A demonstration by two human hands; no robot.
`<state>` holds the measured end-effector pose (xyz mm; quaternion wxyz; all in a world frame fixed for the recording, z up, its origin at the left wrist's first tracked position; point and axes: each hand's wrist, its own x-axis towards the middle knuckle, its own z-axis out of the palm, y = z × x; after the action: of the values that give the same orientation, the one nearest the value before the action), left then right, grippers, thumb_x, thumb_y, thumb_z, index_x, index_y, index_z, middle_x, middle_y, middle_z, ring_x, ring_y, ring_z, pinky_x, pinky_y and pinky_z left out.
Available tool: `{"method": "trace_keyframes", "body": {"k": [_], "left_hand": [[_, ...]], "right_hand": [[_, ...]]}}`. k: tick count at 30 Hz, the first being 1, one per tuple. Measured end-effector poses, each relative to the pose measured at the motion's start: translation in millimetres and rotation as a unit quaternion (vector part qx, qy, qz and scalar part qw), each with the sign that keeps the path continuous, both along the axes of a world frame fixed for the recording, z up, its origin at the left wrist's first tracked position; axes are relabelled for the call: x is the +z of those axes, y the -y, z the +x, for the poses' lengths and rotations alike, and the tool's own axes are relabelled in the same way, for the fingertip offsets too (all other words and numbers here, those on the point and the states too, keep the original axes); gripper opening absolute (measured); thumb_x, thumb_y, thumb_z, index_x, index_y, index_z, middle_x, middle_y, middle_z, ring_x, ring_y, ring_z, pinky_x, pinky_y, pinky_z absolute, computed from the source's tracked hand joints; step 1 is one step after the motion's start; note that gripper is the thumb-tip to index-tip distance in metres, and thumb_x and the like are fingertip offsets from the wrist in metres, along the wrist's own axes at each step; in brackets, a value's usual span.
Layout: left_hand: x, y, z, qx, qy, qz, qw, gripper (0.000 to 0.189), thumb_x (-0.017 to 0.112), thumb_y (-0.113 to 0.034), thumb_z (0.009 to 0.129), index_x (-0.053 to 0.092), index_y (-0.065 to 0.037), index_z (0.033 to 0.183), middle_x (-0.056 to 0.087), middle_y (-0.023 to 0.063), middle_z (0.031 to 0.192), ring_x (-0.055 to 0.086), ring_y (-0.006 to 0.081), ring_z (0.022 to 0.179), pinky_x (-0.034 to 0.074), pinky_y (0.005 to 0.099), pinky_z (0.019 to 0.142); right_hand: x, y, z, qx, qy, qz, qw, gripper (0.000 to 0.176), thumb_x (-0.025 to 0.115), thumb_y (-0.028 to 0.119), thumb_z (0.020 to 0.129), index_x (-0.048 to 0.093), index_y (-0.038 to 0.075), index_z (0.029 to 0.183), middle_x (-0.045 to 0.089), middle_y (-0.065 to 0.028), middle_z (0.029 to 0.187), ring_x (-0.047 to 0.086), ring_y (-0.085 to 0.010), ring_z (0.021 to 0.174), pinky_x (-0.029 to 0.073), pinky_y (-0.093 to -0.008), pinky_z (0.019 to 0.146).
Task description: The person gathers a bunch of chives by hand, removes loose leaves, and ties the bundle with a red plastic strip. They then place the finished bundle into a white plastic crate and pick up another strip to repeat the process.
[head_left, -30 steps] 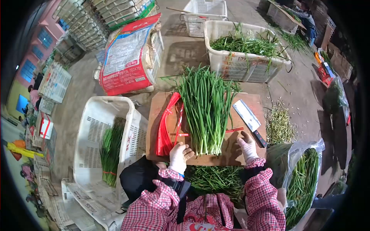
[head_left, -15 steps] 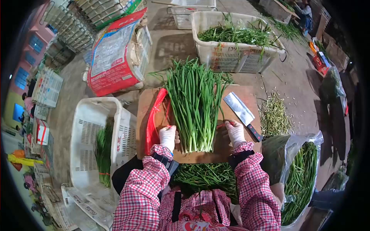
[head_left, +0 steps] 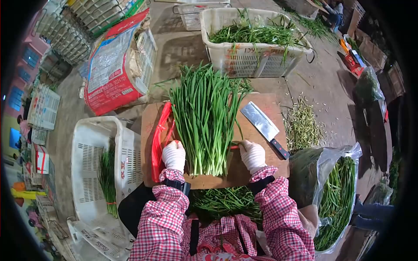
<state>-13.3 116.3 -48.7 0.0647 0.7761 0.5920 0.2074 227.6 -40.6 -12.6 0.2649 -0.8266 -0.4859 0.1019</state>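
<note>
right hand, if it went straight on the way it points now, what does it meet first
Likely the right-side leaves of the green bunch, left of the cleaver, though how high the right hand sits above the board is unclear.

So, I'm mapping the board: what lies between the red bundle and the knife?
In the head view, mainly the greens lie between red bundle and knife; lower down, left hand and right hand too.

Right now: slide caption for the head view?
Left hand and right hand grip a red tie on either side of greens on a board, knife at right.
</note>
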Motion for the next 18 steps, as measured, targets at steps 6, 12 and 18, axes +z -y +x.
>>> {"method": "trace_keyframes", "body": {"k": [6,12,18], "left_hand": [[3,-7,6,0.085,0.220,-0.179,0.955,0.023,0.059,-0.021,0.085,0.059,-0.002,0.072,0.057,0.0139,0.058,0.055,0.0238,0.051,0.047,0.0378,0.054],[7,-11,7,0.222,0.496,-0.326,0.773,0.016,0.063,-0.020,0.084,0.057,-0.010,0.073,0.051,-0.0024,0.058,0.043,0.0088,0.042,0.033,0.0253,0.036],[5,-7,12,0.201,0.461,-0.297,0.812,0.018,0.064,-0.023,0.084,0.057,-0.013,0.071,0.044,-0.0065,0.057,0.038,0.0061,0.043,0.033,0.0243,0.038]], "right_hand": [[-17,-13,-10,-0.009,-0.056,0.106,0.993,0.011,0.060,0.015,0.081,0.066,0.011,0.090,0.065,-0.0154,0.079,0.063,-0.0355,0.074,0.050,-0.0411,0.068],[-19,-17,-2,-0.055,-0.105,0.070,0.990,0.014,0.061,0.018,0.083,0.067,0.008,0.090,0.065,-0.0187,0.079,0.064,-0.0366,0.075,0.051,-0.0416,0.069],[-9,-20,5,-0.098,-0.178,0.042,0.978,0.015,0.058,0.021,0.083,0.067,0.008,0.086,0.065,-0.0179,0.076,0.063,-0.0361,0.075,0.051,-0.0411,0.069]]}}
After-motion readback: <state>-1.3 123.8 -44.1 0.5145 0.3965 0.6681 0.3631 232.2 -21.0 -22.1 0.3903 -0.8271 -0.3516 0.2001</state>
